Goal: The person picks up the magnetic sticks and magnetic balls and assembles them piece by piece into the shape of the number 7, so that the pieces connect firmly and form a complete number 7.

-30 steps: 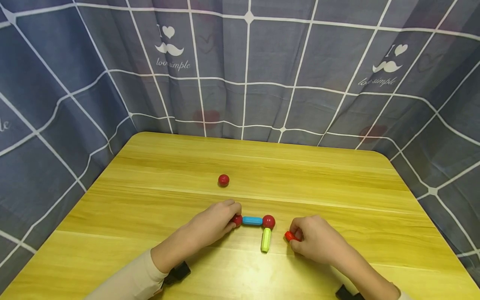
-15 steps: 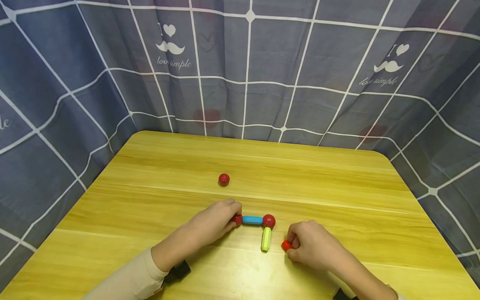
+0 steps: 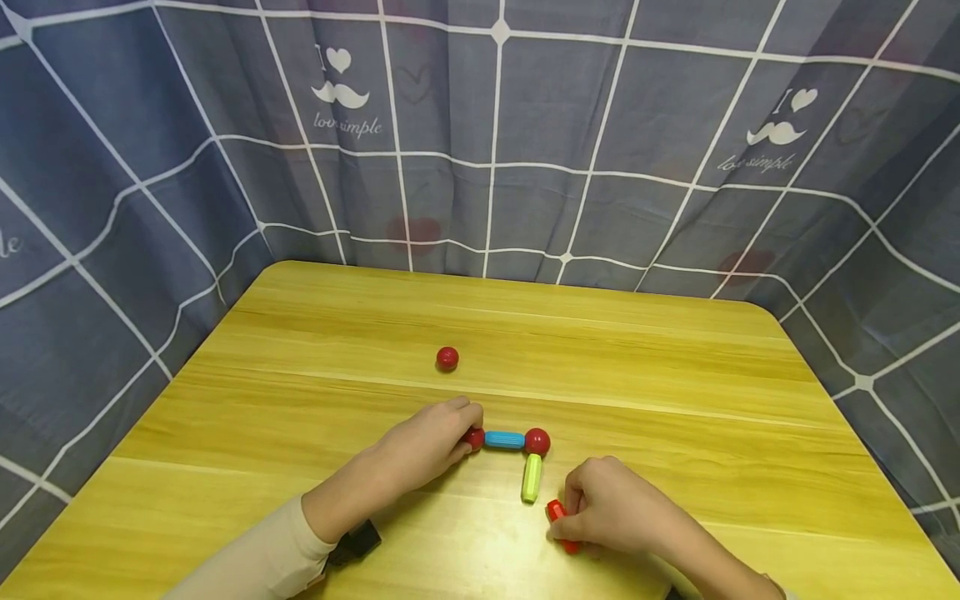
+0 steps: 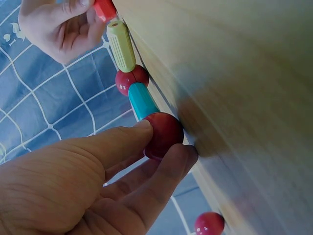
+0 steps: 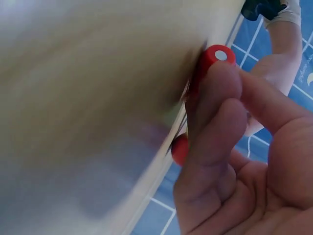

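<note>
My left hand [image 3: 427, 442] pinches a glossy red ball [image 4: 167, 135] between thumb and fingers at the table. A blue ribbed magnetic stick [image 3: 504, 440] joins that ball to a second red ball [image 3: 537, 441]. From the second ball, a yellow-green magnetic stick [image 3: 531, 478] points toward me. My right hand [image 3: 611, 507] pinches a red magnetic stick [image 3: 556, 509] just right of the yellow-green stick's near end. The red stick lies slanted, partly covered by thumb and fingers. In the right wrist view, a silver disc [image 5: 221, 55] shows on its end.
A loose red ball [image 3: 447, 358] sits farther back on the wooden table [image 3: 637, 358]. A dark blue checked curtain [image 3: 555, 108] hangs behind the table and along both sides. Black straps [image 3: 356, 543] are at the wrists.
My right hand has moved toward me and slightly left with the red stick, which has turned and shows more of its length. The left hand and the joined pieces stay put.
</note>
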`<state>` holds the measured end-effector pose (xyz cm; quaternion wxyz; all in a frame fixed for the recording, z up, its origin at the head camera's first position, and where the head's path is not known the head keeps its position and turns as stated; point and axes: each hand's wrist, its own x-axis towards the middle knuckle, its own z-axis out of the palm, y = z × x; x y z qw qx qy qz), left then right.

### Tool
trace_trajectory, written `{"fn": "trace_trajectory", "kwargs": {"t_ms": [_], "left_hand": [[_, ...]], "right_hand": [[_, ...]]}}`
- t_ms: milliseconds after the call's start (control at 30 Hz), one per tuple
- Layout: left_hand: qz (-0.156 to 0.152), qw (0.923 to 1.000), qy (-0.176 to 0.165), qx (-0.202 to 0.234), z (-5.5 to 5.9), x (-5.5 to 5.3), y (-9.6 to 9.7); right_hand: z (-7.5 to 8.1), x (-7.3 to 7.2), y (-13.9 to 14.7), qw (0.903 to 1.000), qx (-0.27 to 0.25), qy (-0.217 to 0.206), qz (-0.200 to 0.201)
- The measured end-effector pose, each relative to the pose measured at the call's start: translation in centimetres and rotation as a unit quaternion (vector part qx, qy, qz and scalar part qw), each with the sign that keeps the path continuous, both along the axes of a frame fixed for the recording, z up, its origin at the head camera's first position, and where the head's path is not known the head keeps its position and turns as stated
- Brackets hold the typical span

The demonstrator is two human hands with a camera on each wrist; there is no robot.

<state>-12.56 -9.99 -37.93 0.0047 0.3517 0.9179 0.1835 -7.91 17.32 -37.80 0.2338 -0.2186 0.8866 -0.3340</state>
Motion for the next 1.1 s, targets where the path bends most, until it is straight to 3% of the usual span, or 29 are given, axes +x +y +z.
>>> {"fn": "trace_trajectory", "kwargs": {"t_ms": [133, 567, 1100], "left_hand": [[0.002, 1.0000, 0.004, -0.001, 0.0, 0.0, 0.0], [0.005, 0.9999, 0.008, -0.010, 0.0, 0.0, 0.0], [0.005, 0.9999, 0.009, -0.011, 0.0, 0.0, 0.1]], "right_hand": [[-0.3, 0.4, -0.4, 0.9997, 0.000, -0.021, 0.015], [-0.3, 0.5, -1.9, 0.9963, 0.027, 0.064, 0.051], [-0.1, 0.5, -2.5, 0.9963, 0.031, 0.062, 0.051]]}}
